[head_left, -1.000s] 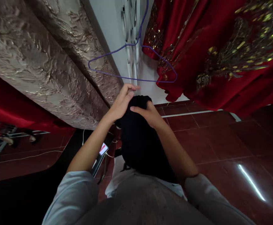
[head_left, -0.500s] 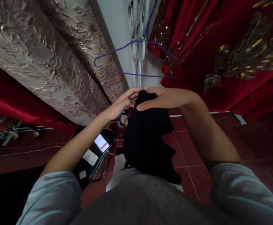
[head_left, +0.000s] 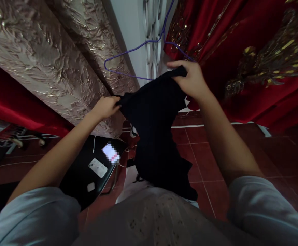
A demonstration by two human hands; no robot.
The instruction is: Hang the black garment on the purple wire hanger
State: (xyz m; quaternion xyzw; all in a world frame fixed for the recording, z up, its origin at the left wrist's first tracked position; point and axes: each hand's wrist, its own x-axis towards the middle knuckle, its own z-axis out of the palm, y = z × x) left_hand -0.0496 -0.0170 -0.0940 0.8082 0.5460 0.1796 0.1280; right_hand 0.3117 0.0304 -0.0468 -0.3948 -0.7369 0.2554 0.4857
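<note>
A black garment (head_left: 156,126) hangs spread between my two hands in front of my chest. My left hand (head_left: 105,107) is closed on its left upper corner. My right hand (head_left: 191,80) pinches the right upper corner, higher up and close to a purple wire hanger (head_left: 128,58) that hangs against the white wall. The garment's lower part drapes down to my waist.
A gold-embossed beige drape (head_left: 48,58) hangs at the left and red embroidered garments (head_left: 253,51) at the right. Below left, a dark table (head_left: 79,181) carries a lit phone (head_left: 111,153) and a second phone (head_left: 98,167). The floor is dark red tile (head_left: 241,147).
My hands have moved apart and upward, pulling the bunched black garment open. My right hand rose toward the hanger.
</note>
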